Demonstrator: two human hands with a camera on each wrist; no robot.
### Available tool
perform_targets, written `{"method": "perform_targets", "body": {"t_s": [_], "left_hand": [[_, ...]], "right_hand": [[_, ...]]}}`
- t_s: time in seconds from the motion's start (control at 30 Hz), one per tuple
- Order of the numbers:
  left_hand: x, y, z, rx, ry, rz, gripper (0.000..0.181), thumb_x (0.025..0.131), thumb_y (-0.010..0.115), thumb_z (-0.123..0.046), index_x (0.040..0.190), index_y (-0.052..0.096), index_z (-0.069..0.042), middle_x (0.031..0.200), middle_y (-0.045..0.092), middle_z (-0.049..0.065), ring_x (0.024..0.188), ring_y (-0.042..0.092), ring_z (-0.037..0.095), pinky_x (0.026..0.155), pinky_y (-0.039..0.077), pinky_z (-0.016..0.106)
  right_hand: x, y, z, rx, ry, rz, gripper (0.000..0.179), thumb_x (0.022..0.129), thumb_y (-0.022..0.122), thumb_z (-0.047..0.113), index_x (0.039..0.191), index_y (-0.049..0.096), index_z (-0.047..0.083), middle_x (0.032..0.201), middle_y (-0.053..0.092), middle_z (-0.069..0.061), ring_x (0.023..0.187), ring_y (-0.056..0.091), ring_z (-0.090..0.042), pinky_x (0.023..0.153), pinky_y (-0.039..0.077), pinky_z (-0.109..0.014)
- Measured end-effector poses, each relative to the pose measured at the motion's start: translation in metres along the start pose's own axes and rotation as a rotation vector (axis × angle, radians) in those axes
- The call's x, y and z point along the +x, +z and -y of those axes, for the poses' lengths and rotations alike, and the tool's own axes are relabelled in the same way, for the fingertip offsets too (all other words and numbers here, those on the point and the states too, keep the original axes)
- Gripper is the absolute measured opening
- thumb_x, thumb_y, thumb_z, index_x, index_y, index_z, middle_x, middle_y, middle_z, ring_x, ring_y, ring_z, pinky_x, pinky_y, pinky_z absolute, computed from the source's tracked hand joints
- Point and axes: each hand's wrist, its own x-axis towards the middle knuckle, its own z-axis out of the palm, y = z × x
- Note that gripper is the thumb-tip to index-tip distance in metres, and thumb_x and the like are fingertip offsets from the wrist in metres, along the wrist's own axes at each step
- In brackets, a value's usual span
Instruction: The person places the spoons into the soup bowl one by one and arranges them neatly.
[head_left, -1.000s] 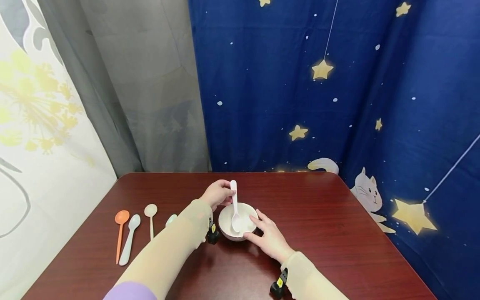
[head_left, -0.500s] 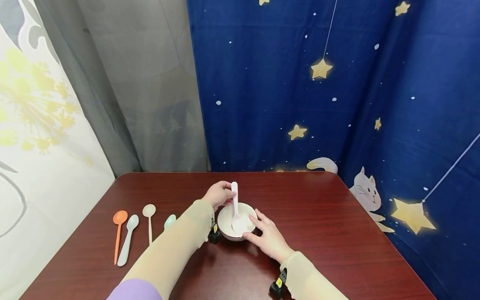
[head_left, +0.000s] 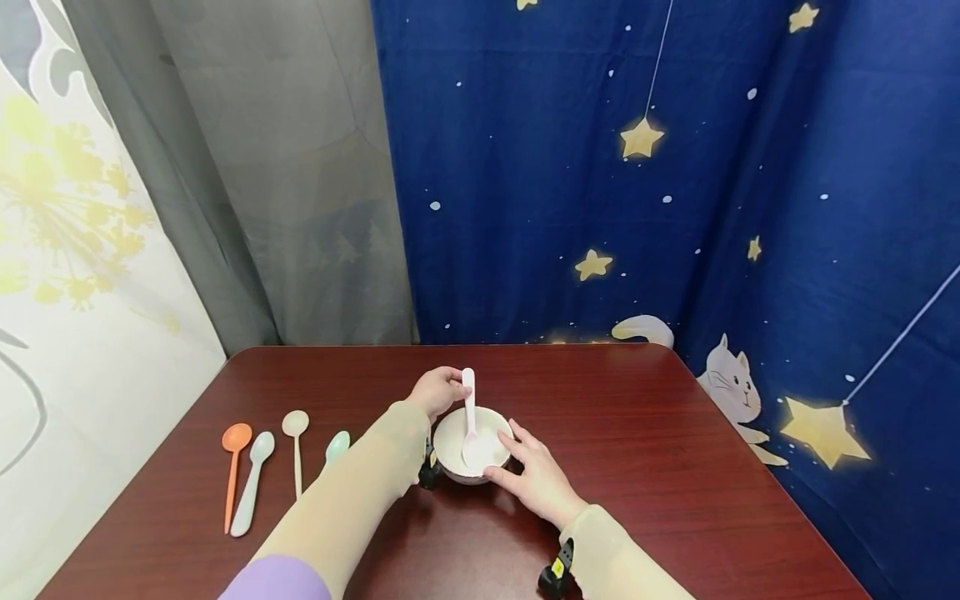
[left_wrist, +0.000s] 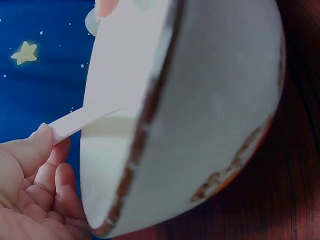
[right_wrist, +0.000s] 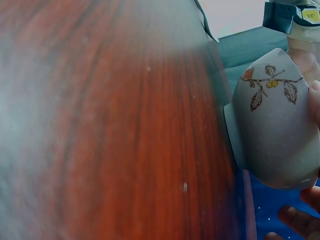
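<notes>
A white spoon [head_left: 470, 417] leans in a white bowl [head_left: 447, 446], its broad end inside and its handle rising past the far rim. My left hand [head_left: 438, 392] pinches that handle between thumb and fingers, as the left wrist view also shows on the spoon [left_wrist: 70, 124]. At the bowl's right side, my right hand [head_left: 542, 483] holds the rim, thumb at the front and fingers spread behind. Leaf and branch drawings mark the outside of the bowl [right_wrist: 275, 125] in the right wrist view.
To the left lie an orange spoon [head_left: 234, 467], a pale blue-white spoon [head_left: 253, 483], a cream spoon [head_left: 296, 442] and a mint spoon [head_left: 337, 446] partly hidden by my left sleeve. All rest on a dark red wooden table [head_left: 675, 467]. Curtains hang behind its far edge.
My left hand and the spoon handle have come slightly down towards the bowl. My right hand stays at the rim, and the bowl keeps its place.
</notes>
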Motion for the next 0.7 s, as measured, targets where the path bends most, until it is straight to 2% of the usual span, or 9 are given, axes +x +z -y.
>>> {"method": "perform_targets", "body": {"t_s": [0.13,0.4,0.57,0.7], "left_hand": [[0.002,0.0,0.003,0.01,-0.028,-0.005,0.026,0.085,0.073,-0.007,0.11,0.064,-0.003,0.09,0.066,0.009,0.091,0.06,0.024,0.089,0.049,0.044],[0.001,-0.001,0.006,0.024,-0.036,0.007,0.024,0.086,0.072,-0.01,0.108,0.066,-0.004,0.104,0.065,0.011,0.099,0.059,0.027,0.086,0.05,0.043],[-0.003,-0.007,0.009,0.039,-0.026,0.001,0.031,0.087,0.072,-0.016,0.115,0.066,-0.006,0.12,0.061,0.013,0.11,0.057,0.031,0.094,0.046,0.051],[-0.011,-0.016,0.009,0.042,-0.007,0.0,0.036,0.089,0.07,-0.018,0.122,0.063,-0.006,0.123,0.06,0.013,0.114,0.056,0.032,0.098,0.043,0.054]], "right_hand": [[0.0,0.0,0.0,-0.004,0.004,0.003,0.073,0.085,0.064,0.056,0.139,0.052,0.009,0.152,0.034,-0.013,0.135,0.033,-0.04,0.106,0.033,-0.054],[0.001,0.0,0.001,-0.002,0.006,0.003,0.073,0.085,0.064,0.056,0.14,0.051,0.009,0.152,0.034,-0.014,0.136,0.033,-0.04,0.106,0.032,-0.054],[0.0,0.0,0.002,0.007,0.006,-0.002,0.073,0.085,0.065,0.055,0.139,0.051,0.008,0.152,0.034,-0.015,0.136,0.033,-0.04,0.107,0.032,-0.054],[0.0,0.0,0.002,0.008,0.01,-0.001,0.074,0.085,0.065,0.056,0.14,0.05,0.008,0.152,0.034,-0.014,0.136,0.032,-0.04,0.106,0.032,-0.054]]}}
